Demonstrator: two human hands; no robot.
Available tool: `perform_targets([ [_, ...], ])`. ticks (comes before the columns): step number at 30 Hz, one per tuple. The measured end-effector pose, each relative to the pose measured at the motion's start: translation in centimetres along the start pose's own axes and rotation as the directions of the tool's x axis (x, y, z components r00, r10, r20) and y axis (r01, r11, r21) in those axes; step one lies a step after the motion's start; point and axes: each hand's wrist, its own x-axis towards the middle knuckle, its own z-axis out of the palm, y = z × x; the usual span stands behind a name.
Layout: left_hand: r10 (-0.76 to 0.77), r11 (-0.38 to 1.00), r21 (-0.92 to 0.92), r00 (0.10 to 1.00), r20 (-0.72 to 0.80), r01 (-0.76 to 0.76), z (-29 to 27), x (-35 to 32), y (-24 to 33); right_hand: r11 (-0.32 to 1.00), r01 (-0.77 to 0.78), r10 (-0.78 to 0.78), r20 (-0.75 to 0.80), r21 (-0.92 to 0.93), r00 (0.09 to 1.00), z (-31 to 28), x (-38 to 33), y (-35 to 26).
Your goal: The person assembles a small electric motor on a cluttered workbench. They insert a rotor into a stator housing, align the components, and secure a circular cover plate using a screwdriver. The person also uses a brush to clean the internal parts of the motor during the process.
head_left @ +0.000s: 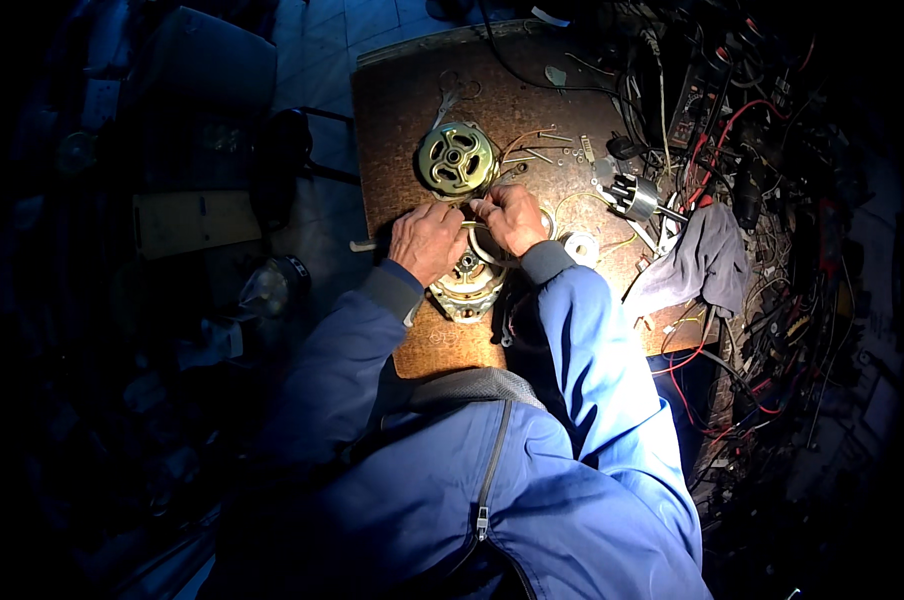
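Sitting nearside of the slotted greenish-gold metal disc (455,157), the round brassy metal motor housing (469,305) seems heavy, rigid, best rim-held; left grip (427,243) and right grip (513,220) bunch fingertips, any pinch unclear.

Round cover (456,157): metal, yellowish finish, glossy from where I stand. Open motor housing (464,304): metal, bright highlights. Rotor (635,197): metal, smooth and shiny. Desk (397,130): brown wood look, worn, mostly matt. Rag (700,258): grey cloth, matt, wrinkled. Jacket (597,350): blue cloth, smooth, slight sheen. Cuff (548,262): knit-looking, matt. Zip pull (482,522): shiny metal. Floor tiles (317,45): smooth.
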Motion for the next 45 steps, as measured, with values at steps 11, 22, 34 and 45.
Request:
perform_targets([
  [11,-0.035,0.969,-0.241,0.999,0.041,0.043,-2.0,2.0,1.4,0.993,-0.064,0.088,-0.275,0.096,0.957,-1.5,0.2,-0.8],
  [22,-0.253,0.816,-0.463,0.934,0.254,0.347,-2.7,1.9,0.8,0.990,-0.127,0.104,-0.301,-0.059,0.948,-10.7,-16.6,0.4],
  [34,-0.307,0.656,-0.645,0.919,0.247,0.392,-1.0,0.3,-1.1,0.802,-0.208,0.336,-0.136,0.560,0.932,0.1,-21.0,10.5],
  [45,-0.447,0.157,-0.862,0.813,0.373,0.482,0.0,-3.7,1.2,0.951,-0.288,0.309,-0.316,0.111,0.897,-4.5,-23.2,4.7],
])
